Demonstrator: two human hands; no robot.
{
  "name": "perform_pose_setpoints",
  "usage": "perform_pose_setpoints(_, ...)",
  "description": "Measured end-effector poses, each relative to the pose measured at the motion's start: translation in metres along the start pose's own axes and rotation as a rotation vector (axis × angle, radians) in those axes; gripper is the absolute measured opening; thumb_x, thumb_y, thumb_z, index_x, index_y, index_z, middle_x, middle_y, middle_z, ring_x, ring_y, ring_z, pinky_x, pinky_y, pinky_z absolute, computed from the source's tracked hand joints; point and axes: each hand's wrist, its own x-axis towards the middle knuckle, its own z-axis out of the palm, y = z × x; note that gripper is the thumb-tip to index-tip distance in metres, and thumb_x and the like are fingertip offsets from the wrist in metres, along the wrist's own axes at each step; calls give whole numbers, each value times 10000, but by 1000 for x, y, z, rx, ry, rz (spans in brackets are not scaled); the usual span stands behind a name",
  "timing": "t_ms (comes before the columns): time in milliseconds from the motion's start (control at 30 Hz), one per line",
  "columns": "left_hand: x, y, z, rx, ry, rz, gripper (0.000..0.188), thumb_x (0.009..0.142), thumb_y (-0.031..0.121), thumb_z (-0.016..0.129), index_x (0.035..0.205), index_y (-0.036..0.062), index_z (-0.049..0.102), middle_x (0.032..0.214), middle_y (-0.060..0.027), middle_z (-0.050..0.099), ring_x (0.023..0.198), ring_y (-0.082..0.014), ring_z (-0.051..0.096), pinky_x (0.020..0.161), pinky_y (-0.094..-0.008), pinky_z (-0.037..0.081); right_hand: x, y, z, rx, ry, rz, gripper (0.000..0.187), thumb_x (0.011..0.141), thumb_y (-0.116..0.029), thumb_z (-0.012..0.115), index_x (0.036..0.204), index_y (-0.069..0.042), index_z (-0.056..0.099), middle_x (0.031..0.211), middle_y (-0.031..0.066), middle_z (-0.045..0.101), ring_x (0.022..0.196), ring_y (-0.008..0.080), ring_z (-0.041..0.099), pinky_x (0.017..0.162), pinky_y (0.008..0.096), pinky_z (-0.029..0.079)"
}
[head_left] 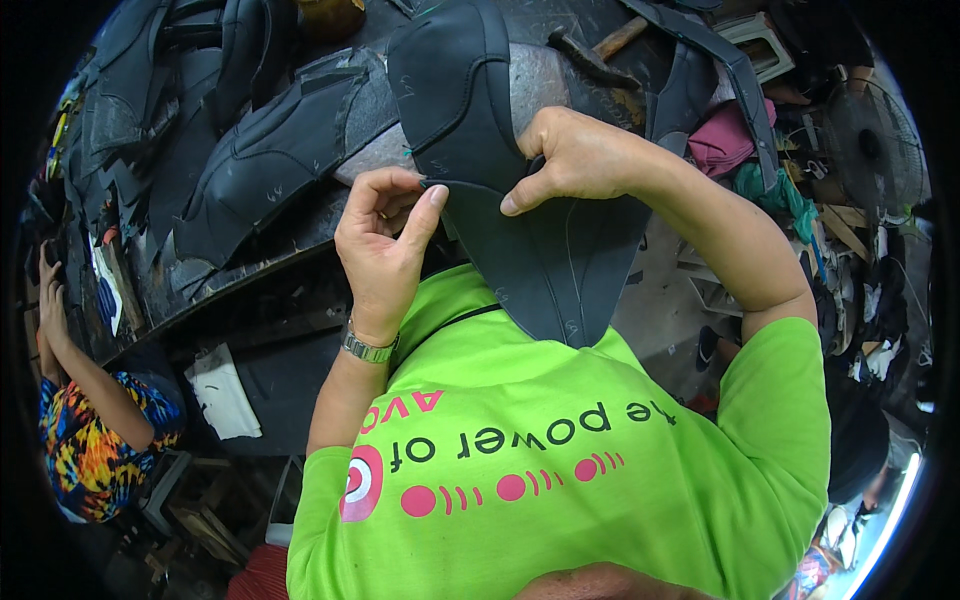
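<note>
A large black stitched leather-like panel [450,90] runs from the bench top down over its near edge. Its lower flap [555,255] hangs against my green shirt and tapers to a rounded end, with thin pale lines on it. My right hand [580,160] grips the panel's right edge where it bends, thumb on top. At the left end of the same fold, my left hand [385,235] pinches the edge between thumb and fingertips. Just above those fingertips lies a small bit of green thread. A metal watch [368,345] circles my left wrist.
Similar black panels [265,180] lie on the dark bench to the left. A hammer [600,55] rests at the back right. Farther right are a pink cloth [725,138] and a fan [875,145]. A person in a colourful shirt [105,440] is at far left.
</note>
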Motion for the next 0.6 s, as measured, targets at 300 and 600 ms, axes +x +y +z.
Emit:
perform_pose_setpoints(300, -2, -6, -5, -80, 12, -48, 176, 865, -4, 748, 966, 20, 606, 939, -16, 651, 780, -32, 591, 708, -176, 488, -1, -6, -2, -77, -31, 12, 470, 685, -339, 829, 686, 97, 654, 536, 192, 532, 510, 250, 552, 515, 397, 441)
perform_pose_setpoints(600, 6, -3, -1, -233, 81, -63, 192, 845, -36, 733, 987, -5, 608, 862, 9, 600, 766, -27, 549, 706, -168, 457, 1, -9, 0, -45, -20, -63, 497, 698, -337, 833, 639, 90, 587, 521, 153, 429, 503, 189, 464, 490, 384, 382)
